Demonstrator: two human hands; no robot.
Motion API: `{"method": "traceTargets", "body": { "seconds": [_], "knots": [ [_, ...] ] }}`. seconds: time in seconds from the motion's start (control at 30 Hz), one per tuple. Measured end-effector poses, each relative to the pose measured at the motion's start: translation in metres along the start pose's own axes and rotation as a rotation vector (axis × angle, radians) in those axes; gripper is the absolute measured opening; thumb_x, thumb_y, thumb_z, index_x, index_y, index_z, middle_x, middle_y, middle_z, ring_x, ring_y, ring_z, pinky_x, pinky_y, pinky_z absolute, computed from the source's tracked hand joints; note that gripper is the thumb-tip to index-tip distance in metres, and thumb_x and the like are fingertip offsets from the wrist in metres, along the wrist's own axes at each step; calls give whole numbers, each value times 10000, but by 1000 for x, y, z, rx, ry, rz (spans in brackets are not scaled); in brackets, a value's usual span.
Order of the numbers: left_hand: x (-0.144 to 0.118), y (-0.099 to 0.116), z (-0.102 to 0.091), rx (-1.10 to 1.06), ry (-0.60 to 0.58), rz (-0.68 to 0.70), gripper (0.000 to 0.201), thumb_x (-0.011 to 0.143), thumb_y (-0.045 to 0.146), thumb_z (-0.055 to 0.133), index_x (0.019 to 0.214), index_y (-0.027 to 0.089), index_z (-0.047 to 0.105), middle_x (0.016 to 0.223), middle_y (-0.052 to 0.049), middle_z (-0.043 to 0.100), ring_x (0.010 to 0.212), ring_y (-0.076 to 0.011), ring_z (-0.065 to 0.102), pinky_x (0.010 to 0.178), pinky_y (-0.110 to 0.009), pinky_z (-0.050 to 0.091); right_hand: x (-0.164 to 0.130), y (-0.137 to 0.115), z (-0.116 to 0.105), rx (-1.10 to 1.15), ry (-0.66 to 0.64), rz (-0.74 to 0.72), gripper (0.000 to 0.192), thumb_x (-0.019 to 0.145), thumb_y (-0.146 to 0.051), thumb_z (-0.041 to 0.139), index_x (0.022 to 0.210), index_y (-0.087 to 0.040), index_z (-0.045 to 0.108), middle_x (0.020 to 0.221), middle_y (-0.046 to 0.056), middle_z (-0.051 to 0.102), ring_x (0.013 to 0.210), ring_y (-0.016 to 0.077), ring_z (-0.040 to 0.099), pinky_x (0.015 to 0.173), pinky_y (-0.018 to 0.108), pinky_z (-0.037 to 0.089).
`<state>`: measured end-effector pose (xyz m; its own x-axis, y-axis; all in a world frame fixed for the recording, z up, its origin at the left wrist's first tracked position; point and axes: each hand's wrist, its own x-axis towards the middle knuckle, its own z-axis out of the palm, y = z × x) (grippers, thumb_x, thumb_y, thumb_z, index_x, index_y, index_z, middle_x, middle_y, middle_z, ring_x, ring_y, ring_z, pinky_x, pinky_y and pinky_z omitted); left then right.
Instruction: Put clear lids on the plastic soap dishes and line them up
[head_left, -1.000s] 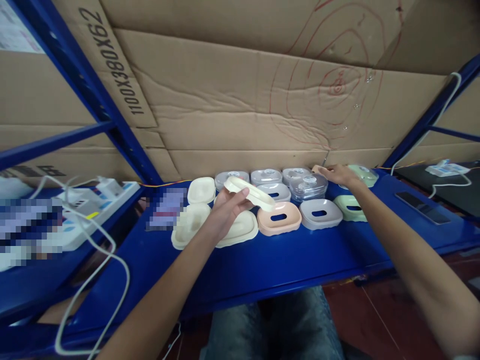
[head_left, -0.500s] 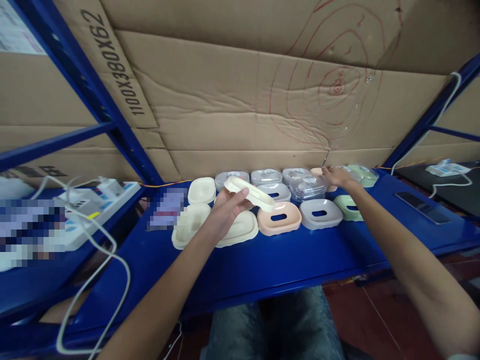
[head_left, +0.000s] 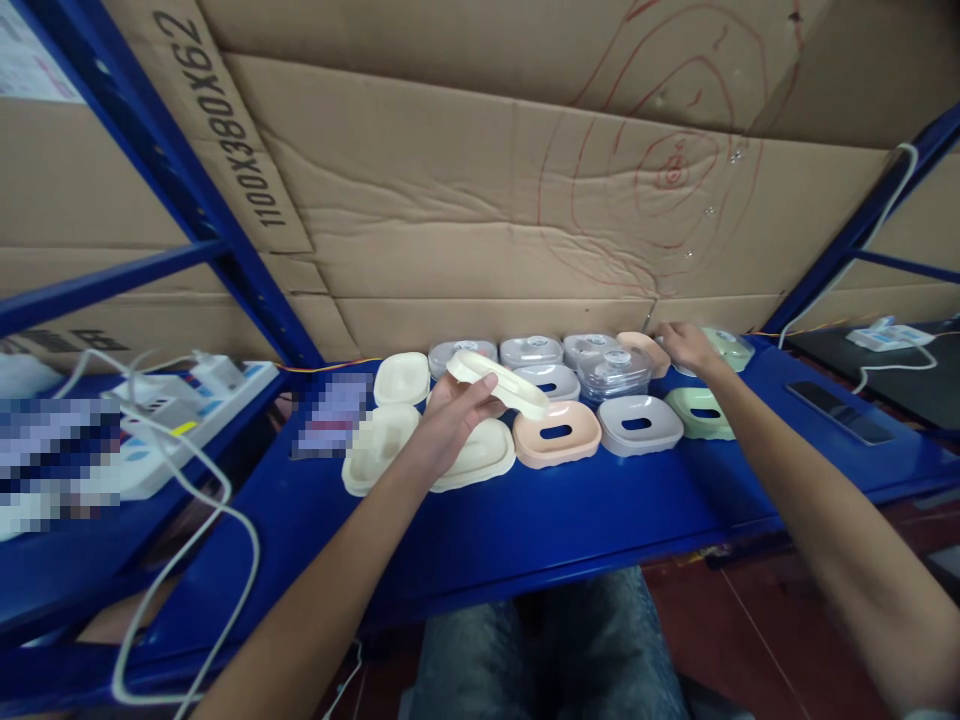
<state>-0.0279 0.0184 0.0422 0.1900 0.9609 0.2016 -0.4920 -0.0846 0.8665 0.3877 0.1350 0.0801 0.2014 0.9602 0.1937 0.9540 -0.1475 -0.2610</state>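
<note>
My left hand (head_left: 469,415) grips a cream oval plastic dish (head_left: 499,383), thumb on top, holding it tilted above the others. Under that hand lie another cream dish (head_left: 484,455) and, to its left, a cream dish (head_left: 381,450). My right hand (head_left: 686,348) is at the back right with its fingers curled downward; whatever they hold, if anything, is hidden. Just left of it sits a peach dish (head_left: 646,350), and a green piece with a clear cover (head_left: 729,348) is on its right. Slotted peach (head_left: 559,450), grey (head_left: 619,437) and green (head_left: 697,424) pieces line the front.
Clear-covered pieces (head_left: 531,350) stand along the back near the cardboard wall (head_left: 420,250). On the blue shelf (head_left: 525,530), a phone (head_left: 840,411) lies at right and a blurred flat item (head_left: 330,415) at left. Left are a power strip (head_left: 247,385) and white cable (head_left: 255,560).
My right hand has shifted slightly right, off the peach dish, which now shows more fully. My left hand keeps the cream dish in nearly the same spot.
</note>
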Motion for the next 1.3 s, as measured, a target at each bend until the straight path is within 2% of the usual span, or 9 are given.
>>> {"method": "traceTargets", "body": {
  "seconds": [0.1,0.23,0.37,0.5,0.67,0.8,1.03,1.2,1.3],
  "knots": [
    [1,-1,0,-2,14,14,712,860,361,940,1487,258,616,1283,-112,773,1309,-341,723,1148,-555,579,-14,-18,-14,87,158,-30,659,1179,-484,256,1224,-105,793,1319,270,779,1329,423,693,1118,518,530],
    [-1,-2,1,8,7,6,795,827,336,961,1531,299,594,1302,-94,757,1335,-335,697,1162,-536,567,-51,-59,-30,259,273,-274,593,1158,-553,350,1351,-161,750,1443,204,745,1333,361,696,1097,473,577],
    [-7,1,6,20,-22,-16,842,794,316,980,1541,295,592,1319,-95,759,1375,-336,675,1202,-527,533,-107,-112,-34,475,50,-741,568,1052,-633,651,1493,-276,672,1468,101,745,1203,292,764,1028,469,638],
    [-11,4,9,28,-81,2,846,769,304,999,1519,294,607,1399,-90,744,1418,-326,650,1213,-485,518,-149,-152,-25,450,-130,-1030,744,977,-639,780,1610,-299,586,1586,107,665,1427,329,655,1202,546,548],
    [-12,3,7,29,-159,-1,818,767,360,1015,1490,286,640,1416,-103,742,1421,-332,654,1217,-473,520,-156,-159,-16,462,-103,-1051,645,988,-583,792,1545,-287,658,1490,123,706,1383,321,675,1178,531,558],
    [-9,8,7,22,-207,2,767,802,528,986,1450,257,679,1443,-151,724,1372,-366,695,1181,-527,559,-152,-134,-27,455,-60,-1017,588,976,-540,808,1497,-295,688,1455,106,730,1345,334,691,1154,542,562],
    [-5,13,6,102,-98,-18,574,937,567,863,1319,162,721,1311,-210,797,1079,-366,835,1093,-583,609,-156,-91,-48,394,142,-845,580,935,-539,843,1456,-340,683,1445,91,732,1345,376,689,1165,627,539],
    [-9,3,13,53,-254,-97,549,908,572,886,1254,165,761,1214,-184,828,1136,-384,815,1048,-573,638,-175,-102,-30,366,171,-901,701,910,-543,873,1528,-331,617,1486,139,662,1408,404,632,1186,662,535],
    [-12,-1,12,49,-220,-119,473,895,481,906,1236,173,795,1237,-166,826,1250,-382,767,1053,-517,639,-183,-119,-12,347,140,-954,742,923,-576,849,1572,-336,581,1514,161,622,1418,418,616,1161,680,560]
  ]
}}
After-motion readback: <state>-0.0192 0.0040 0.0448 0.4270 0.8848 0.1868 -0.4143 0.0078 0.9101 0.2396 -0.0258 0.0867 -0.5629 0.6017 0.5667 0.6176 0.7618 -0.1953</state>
